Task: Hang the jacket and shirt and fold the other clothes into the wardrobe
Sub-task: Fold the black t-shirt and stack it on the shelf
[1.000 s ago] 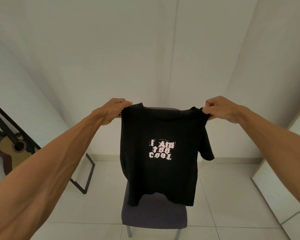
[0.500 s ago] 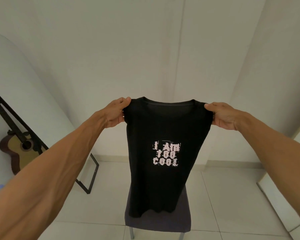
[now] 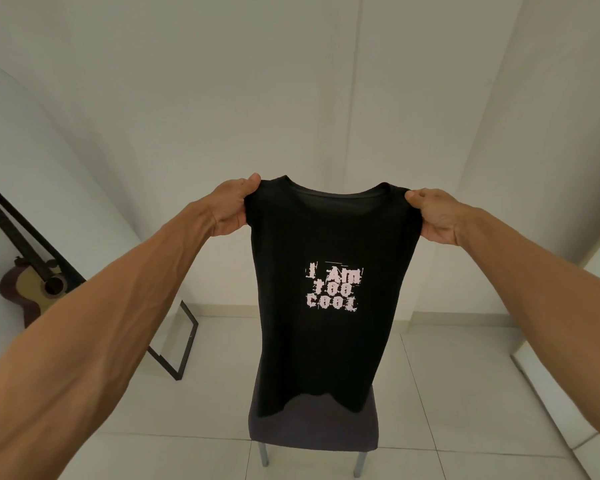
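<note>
- Left hand (image 3: 232, 209) and right hand (image 3: 434, 216) each pinch a shoulder of the black T-shirt (image 3: 329, 327).
- It hangs flat over the chair (image 3: 312, 433), likely squared for folding.

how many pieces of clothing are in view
1: a black t-shirt, shoulders pinched by the left hand and right hand, over the chair. Others may be hidden.

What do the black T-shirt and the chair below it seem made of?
The black T-shirt looks like soft matte knit, probably cotton: it hangs limp. The chair seat looks like dull dark fabric; its legs seem grey metal, faintly shiny.
</note>
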